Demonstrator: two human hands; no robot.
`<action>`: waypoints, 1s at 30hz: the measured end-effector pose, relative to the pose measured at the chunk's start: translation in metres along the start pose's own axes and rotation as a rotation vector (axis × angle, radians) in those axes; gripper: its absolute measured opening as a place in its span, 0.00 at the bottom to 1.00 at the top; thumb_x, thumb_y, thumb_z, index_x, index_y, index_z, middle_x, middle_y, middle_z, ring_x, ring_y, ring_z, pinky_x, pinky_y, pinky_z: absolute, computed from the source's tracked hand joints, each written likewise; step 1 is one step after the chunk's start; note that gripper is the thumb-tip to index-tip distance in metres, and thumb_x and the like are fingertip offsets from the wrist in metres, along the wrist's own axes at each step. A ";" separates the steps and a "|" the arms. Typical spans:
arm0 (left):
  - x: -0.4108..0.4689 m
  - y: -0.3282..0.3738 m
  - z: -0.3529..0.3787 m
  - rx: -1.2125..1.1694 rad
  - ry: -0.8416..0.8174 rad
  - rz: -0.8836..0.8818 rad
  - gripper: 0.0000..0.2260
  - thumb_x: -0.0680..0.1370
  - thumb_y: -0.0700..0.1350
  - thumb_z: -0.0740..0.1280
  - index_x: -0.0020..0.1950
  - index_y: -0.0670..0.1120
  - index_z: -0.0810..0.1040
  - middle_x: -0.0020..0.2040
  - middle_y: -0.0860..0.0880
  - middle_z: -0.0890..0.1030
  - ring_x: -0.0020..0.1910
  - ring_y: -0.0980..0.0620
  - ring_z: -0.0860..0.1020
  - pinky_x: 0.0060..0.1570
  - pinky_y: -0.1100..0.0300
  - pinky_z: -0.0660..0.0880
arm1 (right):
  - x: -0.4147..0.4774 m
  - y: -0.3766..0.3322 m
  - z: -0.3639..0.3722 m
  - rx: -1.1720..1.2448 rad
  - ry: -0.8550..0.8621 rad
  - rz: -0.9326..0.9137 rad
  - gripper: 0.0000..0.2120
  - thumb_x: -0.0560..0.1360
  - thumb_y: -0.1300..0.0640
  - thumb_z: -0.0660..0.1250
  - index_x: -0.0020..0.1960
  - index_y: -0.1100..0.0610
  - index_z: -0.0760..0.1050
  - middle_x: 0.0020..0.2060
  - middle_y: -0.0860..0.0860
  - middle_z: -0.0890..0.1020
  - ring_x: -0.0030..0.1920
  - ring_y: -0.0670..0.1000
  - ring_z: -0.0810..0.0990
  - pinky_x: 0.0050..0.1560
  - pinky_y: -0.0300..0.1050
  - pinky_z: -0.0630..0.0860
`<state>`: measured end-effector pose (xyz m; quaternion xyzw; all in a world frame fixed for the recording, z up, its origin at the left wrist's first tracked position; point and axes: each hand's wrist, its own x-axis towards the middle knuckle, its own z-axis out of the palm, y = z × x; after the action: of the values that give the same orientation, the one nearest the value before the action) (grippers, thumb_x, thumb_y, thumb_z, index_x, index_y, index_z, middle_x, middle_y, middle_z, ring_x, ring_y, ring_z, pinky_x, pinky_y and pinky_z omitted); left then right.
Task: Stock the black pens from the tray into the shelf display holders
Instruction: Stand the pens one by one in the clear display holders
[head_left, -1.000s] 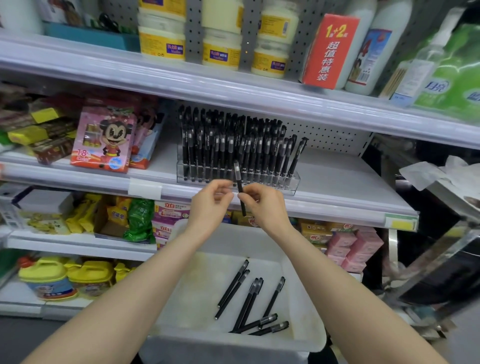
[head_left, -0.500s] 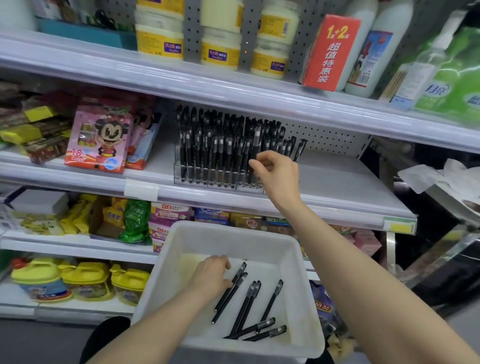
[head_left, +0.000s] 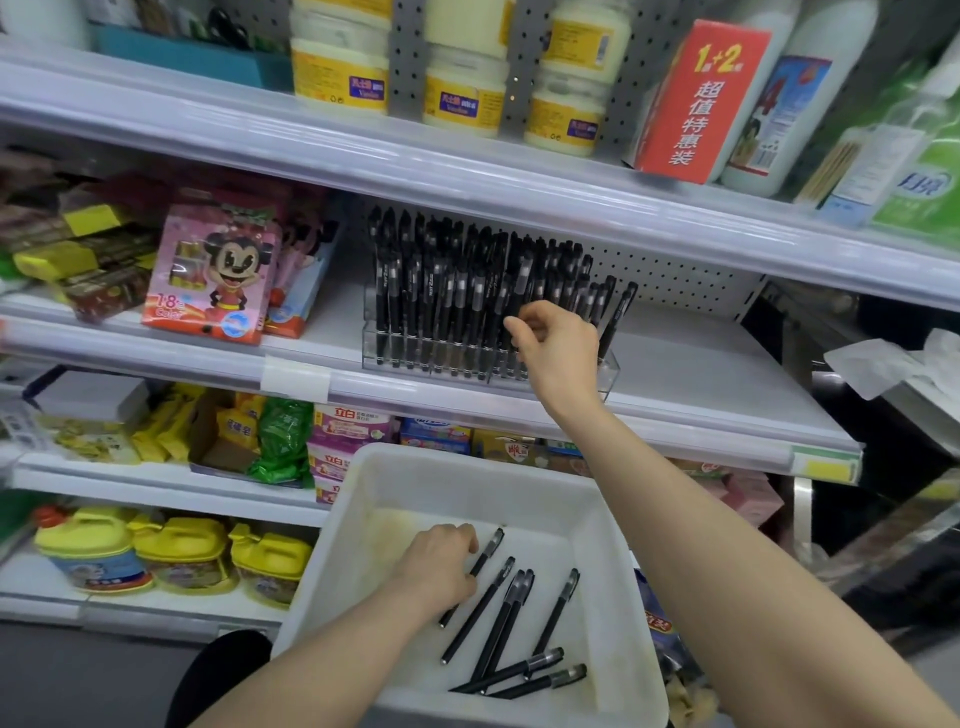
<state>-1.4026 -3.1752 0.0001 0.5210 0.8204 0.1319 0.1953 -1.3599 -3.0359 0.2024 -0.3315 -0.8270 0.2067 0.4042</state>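
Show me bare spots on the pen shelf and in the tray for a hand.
Shelf: wide bare stretch right of the holder; a narrow strip between holder and crayon packs. Tray: bare floor along its back wall, behind the left hand. Crowded: the holder's slots at the right hand, and the tray's front with loose pens.

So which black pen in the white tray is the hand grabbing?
The leftmost black pen, under the left hand's curled fingers; the other pens lie untouched to its right.
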 end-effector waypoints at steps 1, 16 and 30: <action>0.001 -0.001 0.000 0.001 0.003 -0.003 0.18 0.74 0.44 0.67 0.64 0.50 0.74 0.58 0.49 0.78 0.57 0.48 0.76 0.55 0.59 0.73 | -0.001 0.001 0.002 -0.024 -0.015 0.007 0.10 0.78 0.52 0.68 0.53 0.57 0.82 0.41 0.48 0.84 0.43 0.47 0.81 0.52 0.46 0.79; 0.000 -0.003 -0.016 -0.018 0.005 -0.094 0.12 0.73 0.40 0.65 0.56 0.46 0.81 0.54 0.46 0.82 0.54 0.46 0.79 0.54 0.57 0.76 | -0.010 0.014 0.016 -0.100 -0.033 -0.001 0.06 0.77 0.55 0.69 0.48 0.57 0.81 0.35 0.50 0.80 0.40 0.50 0.78 0.51 0.52 0.78; 0.002 0.019 -0.117 -0.754 0.325 -0.028 0.07 0.75 0.38 0.70 0.43 0.51 0.82 0.40 0.48 0.85 0.39 0.50 0.84 0.49 0.54 0.81 | -0.061 0.037 0.003 -0.058 -0.151 -0.046 0.04 0.76 0.56 0.68 0.46 0.54 0.82 0.39 0.47 0.83 0.40 0.47 0.79 0.45 0.47 0.77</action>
<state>-1.4410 -3.1668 0.1116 0.3741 0.7417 0.5013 0.2423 -1.3209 -3.0536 0.1456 -0.3076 -0.8683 0.1976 0.3353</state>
